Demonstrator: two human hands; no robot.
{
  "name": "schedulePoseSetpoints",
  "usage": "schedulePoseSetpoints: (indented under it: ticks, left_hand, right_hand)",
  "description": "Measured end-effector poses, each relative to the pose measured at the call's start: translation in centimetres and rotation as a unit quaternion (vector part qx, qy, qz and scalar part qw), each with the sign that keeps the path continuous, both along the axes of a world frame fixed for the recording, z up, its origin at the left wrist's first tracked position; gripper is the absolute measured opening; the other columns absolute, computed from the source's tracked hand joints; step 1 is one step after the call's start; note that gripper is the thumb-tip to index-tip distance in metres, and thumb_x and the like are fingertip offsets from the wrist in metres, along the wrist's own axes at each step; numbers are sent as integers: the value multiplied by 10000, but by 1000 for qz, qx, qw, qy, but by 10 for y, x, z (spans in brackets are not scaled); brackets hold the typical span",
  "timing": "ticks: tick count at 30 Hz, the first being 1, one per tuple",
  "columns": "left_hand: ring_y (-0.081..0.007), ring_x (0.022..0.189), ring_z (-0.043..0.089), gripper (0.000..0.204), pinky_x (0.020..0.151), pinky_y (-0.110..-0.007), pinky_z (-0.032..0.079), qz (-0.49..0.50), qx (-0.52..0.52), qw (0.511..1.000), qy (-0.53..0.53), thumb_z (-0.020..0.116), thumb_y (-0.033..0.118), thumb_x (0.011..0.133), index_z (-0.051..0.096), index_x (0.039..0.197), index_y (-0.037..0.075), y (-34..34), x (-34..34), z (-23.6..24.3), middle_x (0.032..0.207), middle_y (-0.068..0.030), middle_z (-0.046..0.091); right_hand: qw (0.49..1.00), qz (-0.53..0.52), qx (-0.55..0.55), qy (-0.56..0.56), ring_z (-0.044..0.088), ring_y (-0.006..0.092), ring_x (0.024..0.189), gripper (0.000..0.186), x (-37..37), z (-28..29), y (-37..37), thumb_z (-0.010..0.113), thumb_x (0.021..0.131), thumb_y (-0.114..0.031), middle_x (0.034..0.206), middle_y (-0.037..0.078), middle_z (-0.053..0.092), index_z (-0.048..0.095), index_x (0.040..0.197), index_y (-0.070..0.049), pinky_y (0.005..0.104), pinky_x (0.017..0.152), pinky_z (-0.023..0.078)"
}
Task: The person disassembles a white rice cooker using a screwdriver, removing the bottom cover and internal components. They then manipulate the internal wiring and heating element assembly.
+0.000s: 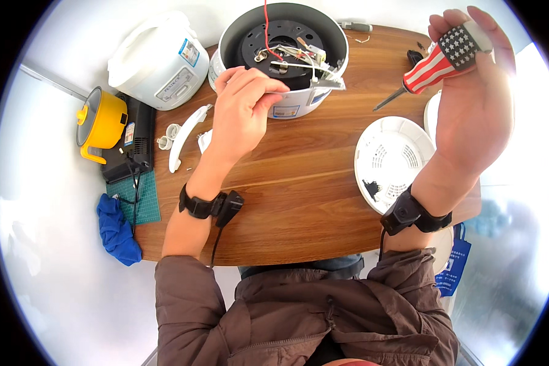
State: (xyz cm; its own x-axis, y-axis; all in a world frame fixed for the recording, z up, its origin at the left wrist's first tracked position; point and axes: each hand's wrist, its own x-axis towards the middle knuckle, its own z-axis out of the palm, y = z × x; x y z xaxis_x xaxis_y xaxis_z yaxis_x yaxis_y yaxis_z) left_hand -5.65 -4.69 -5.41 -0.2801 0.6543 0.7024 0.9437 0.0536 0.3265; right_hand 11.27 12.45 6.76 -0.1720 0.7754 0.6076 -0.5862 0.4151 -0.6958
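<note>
My right hand (474, 122) is raised at the right and holds a screwdriver (436, 68) by its stars-and-stripes handle. The dark shaft slants down to the left, its tip above the table and touching nothing. My left hand (243, 108) is at the near-left rim of an opened rice cooker body (299, 105), thumb and fingers pinched together. What they pinch, if anything, cannot be made out. Inside the body sits a round black base (250, 47) with loose white wires (314, 64) and a red wire (266, 27). A bracket juts over the near-right rim.
A white round vented cover (402, 131) lies at the right, holding small black parts. On the left are a white rice cooker shell (158, 61), a curved white handle (186, 137), a yellow pot (107, 119) and a blue cloth (116, 229). Another screwdriver (357, 27) lies behind.
</note>
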Motion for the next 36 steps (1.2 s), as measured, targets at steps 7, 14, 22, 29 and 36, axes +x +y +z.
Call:
schedulePoseSetpoints:
  ticks: [7, 14, 22, 29, 36]
  left_hand:
    - [-215, 797, 598, 164, 980, -401, 434, -38, -29, 999, 0, 744, -37, 799, 726, 870, 111, -34, 26, 6, 786, 6, 643]
    - [-224, 828, 597, 236, 980, -422, 435, -52, -82, 995, -2, 791, -1, 742, 729, 930, 126, -57, 45, 14, 885, -7, 638]
    - [-231, 855, 595, 350, 791, -394, 487, -106, -18, 989, 97, 881, 217, 711, 759, 1024, 120, -30, 63, 18, 926, -13, 625]
    - [-178, 638, 486, 236, 583, -304, 396, -110, 72, 974, 182, 747, 97, 661, 741, 896, 118, -22, 50, 11, 752, 15, 487]
    - [-231, 739, 536, 96, 607, -326, 418, -70, 79, 992, 66, 732, 55, 870, 673, 945, 41, -33, 25, 28, 887, -89, 586]
  right_hand:
    - [992, 62, 92, 55, 652, 166, 792, 239, 19, -9, 29, 650, 969, -161, 905, 88, 684, 667, 1117, 26, 309, 751, 557]
    - [982, 107, 134, 75, 615, 154, 744, 219, 25, -16, 38, 599, 994, -190, 854, 68, 642, 643, 1086, 4, 308, 708, 545]
    - [980, 114, 145, 77, 572, 140, 689, 217, 24, -19, 38, 541, 1023, -223, 795, 46, 594, 615, 1050, -21, 307, 659, 530]
    - [978, 127, 149, 78, 535, 128, 641, 234, 23, -21, 39, 490, 1048, -251, 743, 27, 551, 591, 1018, -42, 306, 616, 518]
    - [975, 144, 155, 68, 497, 116, 593, 265, 24, -22, 37, 440, 1073, -280, 692, 7, 509, 566, 986, -64, 305, 573, 505]
